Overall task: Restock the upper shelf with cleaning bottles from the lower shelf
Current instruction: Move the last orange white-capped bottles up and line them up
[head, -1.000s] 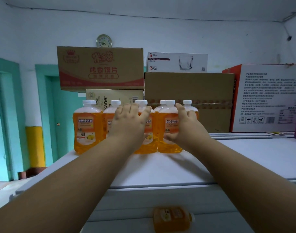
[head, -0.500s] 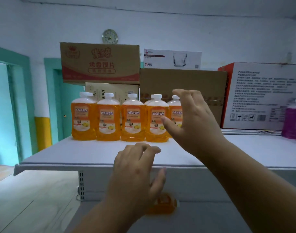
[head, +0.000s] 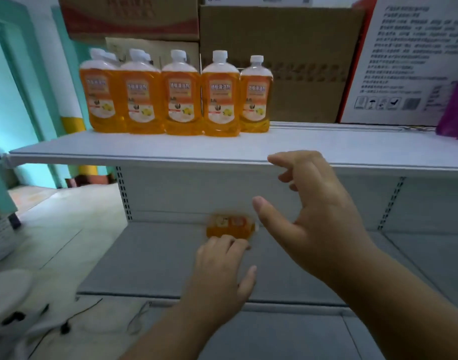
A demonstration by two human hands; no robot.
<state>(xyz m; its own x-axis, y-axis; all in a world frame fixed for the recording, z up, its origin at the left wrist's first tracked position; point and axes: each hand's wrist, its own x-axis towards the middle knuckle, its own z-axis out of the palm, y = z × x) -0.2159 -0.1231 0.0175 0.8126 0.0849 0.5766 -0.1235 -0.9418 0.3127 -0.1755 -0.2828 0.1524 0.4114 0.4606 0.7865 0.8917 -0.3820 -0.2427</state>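
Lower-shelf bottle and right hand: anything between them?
Nothing; head view shows only bare back panel between the lying orange bottle and the right hand.

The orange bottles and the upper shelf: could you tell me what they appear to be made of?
The orange bottles look like clear glossy plastic: the liquid shows through, with white caps and paper-like labels. The upper shelf looks like painted sheet metal, matte pale grey, with a thin folded front edge, though that is uncertain.

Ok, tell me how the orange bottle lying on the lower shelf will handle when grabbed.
The orange bottle looks filled, so probably heavy for its size. It lies on its side on the lower shelf, so a nudge from the left hand may roll it. Smooth plastic could be slippery.
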